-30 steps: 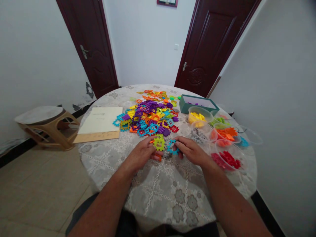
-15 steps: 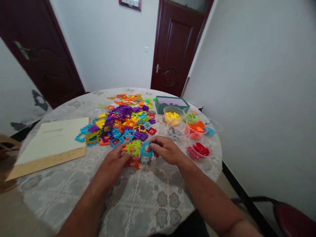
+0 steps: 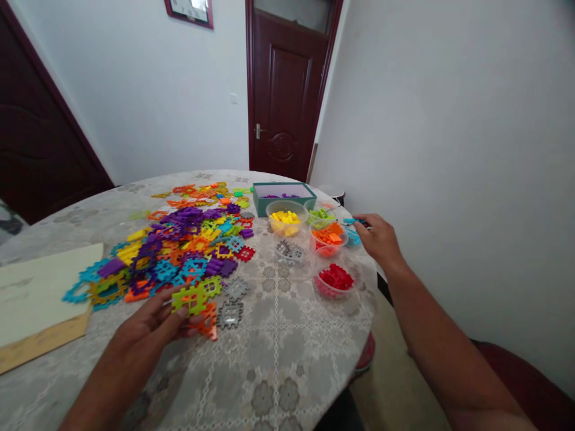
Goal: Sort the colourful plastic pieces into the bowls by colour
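My left hand (image 3: 162,320) is closed on lime-green notched building pieces (image 3: 191,299), held low over the table's near side. An orange piece (image 3: 207,322) shows just under them; whether the hand also grips it I cannot tell. Grey square pieces (image 3: 230,314) lie to the right of these fingers. Over at the table's right edge, my right hand (image 3: 380,239) pinches a blue piece (image 3: 358,221) above a clear tub of blue pieces (image 3: 353,237).
A heap of mixed coloured pieces (image 3: 179,239) covers the table's left middle. Clear tubs hold yellow (image 3: 285,220), grey (image 3: 290,250), lime (image 3: 321,215), orange (image 3: 330,235) and red pieces (image 3: 336,278). Behind stands a green box (image 3: 285,200); cardboard (image 3: 58,335) lies left.
My right hand has moved from beside the left hand to the blue tub at the far right, carrying the blue piece. The view has turned right. My left hand still holds the lime-green pieces.
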`<state>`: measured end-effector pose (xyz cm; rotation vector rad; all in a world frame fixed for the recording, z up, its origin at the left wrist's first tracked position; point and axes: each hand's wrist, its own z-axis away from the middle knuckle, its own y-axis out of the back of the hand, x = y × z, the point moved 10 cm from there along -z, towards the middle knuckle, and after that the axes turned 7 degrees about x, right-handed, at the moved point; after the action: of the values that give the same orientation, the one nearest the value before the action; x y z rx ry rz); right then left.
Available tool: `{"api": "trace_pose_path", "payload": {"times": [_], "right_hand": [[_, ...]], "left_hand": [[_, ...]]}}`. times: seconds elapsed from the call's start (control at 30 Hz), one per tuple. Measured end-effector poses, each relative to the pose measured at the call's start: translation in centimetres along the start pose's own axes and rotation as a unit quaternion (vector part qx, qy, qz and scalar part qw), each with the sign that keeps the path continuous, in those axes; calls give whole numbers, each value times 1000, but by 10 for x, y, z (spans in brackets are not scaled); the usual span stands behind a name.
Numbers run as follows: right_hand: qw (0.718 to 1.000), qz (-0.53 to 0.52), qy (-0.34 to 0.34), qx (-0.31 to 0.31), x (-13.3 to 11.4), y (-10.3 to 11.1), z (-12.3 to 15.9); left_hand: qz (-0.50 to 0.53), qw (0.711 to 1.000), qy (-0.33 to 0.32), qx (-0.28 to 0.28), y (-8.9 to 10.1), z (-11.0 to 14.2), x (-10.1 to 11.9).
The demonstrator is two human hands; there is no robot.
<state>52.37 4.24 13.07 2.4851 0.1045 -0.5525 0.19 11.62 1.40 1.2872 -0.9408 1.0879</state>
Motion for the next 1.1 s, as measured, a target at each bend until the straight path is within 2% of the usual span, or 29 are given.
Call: {"api": "trace_pose_path", "payload": {"times": [0.1, 0.17, 0.3, 0.4, 0.47, 0.57, 0.67, 0.73, 0.83, 0.9, 1.0, 1.1], "right_hand": [[999, 49, -13, -7, 55, -18, -12], [999, 48, -15, 3, 75, -24, -11], [998, 17, -24, 59, 83, -11, 2], [993, -46, -64, 88, 68, 3, 17], [987, -106, -91, 78, 43, 5, 29], [978, -193, -75, 19, -19, 0, 46], [962, -256, 4, -93, -98, -13, 64], [939, -282, 67, -185, -148, -28, 80], [901, -296, 135, -286, -204, -57, 100], [886, -286, 156, -329, -225, -82, 107], [876, -260, 163, -372, -242, -121, 116], [882, -229, 155, -382, -248, -157, 125]], "left_hand": [[-14, 999, 39, -2, 3, -8, -18], [-35, 999, 38, -9, 7, -17, -31], [-88, 996, 14, -17, 13, -36, -49], [-77, 996, 18, -43, 6, -33, -43], [-62, 996, 4, -68, -5, -23, -27], [-37, 992, -19, -118, -24, -4, -6], [4, 988, -30, -148, -36, 4, -4], [29, 984, -29, -171, -40, 6, -8], [52, 982, -27, -181, -40, 8, -11], [56, 983, -26, -175, -38, 9, -7], [55, 986, -33, -157, -33, 10, -1], [69, 992, -43, -95, -18, 2, -3]]}}
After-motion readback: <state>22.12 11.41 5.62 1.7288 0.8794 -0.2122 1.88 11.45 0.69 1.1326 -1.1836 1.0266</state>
